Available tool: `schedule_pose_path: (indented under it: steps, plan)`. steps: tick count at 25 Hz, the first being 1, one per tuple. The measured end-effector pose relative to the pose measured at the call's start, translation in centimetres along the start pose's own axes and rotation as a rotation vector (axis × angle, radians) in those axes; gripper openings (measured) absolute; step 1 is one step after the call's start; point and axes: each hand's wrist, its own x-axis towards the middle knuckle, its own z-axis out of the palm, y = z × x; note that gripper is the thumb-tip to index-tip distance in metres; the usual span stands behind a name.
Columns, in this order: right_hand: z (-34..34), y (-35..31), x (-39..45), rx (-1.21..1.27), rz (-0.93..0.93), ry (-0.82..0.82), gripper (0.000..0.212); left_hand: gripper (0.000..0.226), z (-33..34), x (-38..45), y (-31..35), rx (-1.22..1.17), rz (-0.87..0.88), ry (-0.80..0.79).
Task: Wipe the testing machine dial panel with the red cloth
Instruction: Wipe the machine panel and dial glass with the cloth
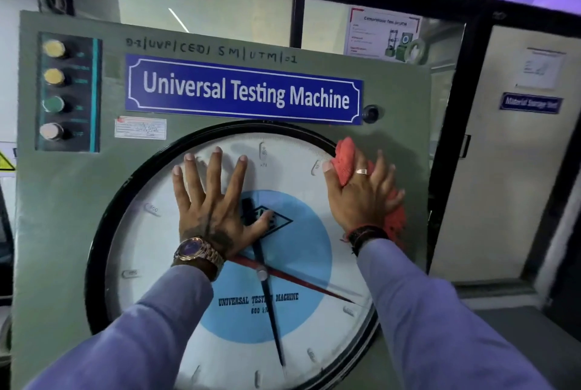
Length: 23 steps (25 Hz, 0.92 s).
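Two sleeves (151, 333) in pale blue reach in from the bottom of the view, nearest of all. Beyond them, the left hand (210, 201) lies flat and released, fingers spread, on the glass of the round dial (151, 263) toward eleven o'clock of its centre; it grasps nothing and, by my reading, serves to brace the body while the other hand works. A gold wristwatch (196, 251) sits on that wrist. At about two o'clock on the dial face, the right hand (361, 194) presses the red cloth (345, 160) against the black rim (103, 232), the cloth bunched under the palm and poking out above the fingers and below the wrist. It looks gripped loosely, pinned by pressure more than clenched. Farther off, the green dial panel (63, 201) carries a blue nameplate (243, 90) at twelve o'clock and a column of indicator lamps (53, 90) at ten. Wiping seems underway at the upper right edge; most of the panel appears still to do.
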Motion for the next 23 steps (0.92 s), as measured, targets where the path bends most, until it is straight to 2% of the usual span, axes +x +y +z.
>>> schedule_pose_path:
  steps: [2, 4, 6, 9, 12, 17, 21, 23]
  plan:
    - [-0.6, -2.0, 0.0, 0.074, -0.039, 0.043, 0.057, 0.113, -0.7, -0.3, -1.3, 0.01, 0.007, -0.025]
    - [-1.6, -2.8, 0.1, 0.211, -0.193, 0.191, 0.039, 0.109, -0.8, -0.6, -1.5, -0.007, 0.059, -0.031]
    - [-2.7, -4.1, -0.8, 0.571, -0.302, 0.233, 0.035, 0.101, -1.7, -0.8, -2.2, -0.019, 0.094, -0.03]
    - [-4.5, -7.0, -2.2, 0.942, -0.135, 0.174, 0.018, 0.093, -3.5, -1.0, -2.8, -0.035, 0.068, -0.052]
    - [-5.7, -8.6, -2.5, 1.227, -0.018, -0.049, 0.013, 0.09, -5.4, -1.2, -2.7, -0.016, 0.047, -0.076]
    - [-8.3, -8.2, -2.4, 1.174, 0.128, -0.531, 0.013, 0.086, -8.3, -1.9, -2.4, 0.034, 0.013, -0.109]
    - [-10.4, -8.2, -1.9, 1.067, 0.25, -0.632, 0.025, 0.085, -11.1, -2.3, -2.3, 0.068, -0.03, -0.148]
    - [-10.9, -8.6, -1.9, 1.094, 0.253, -0.631, 0.018, 0.084, -12.3, -2.5, -2.5, 0.083, -0.045, -0.151]
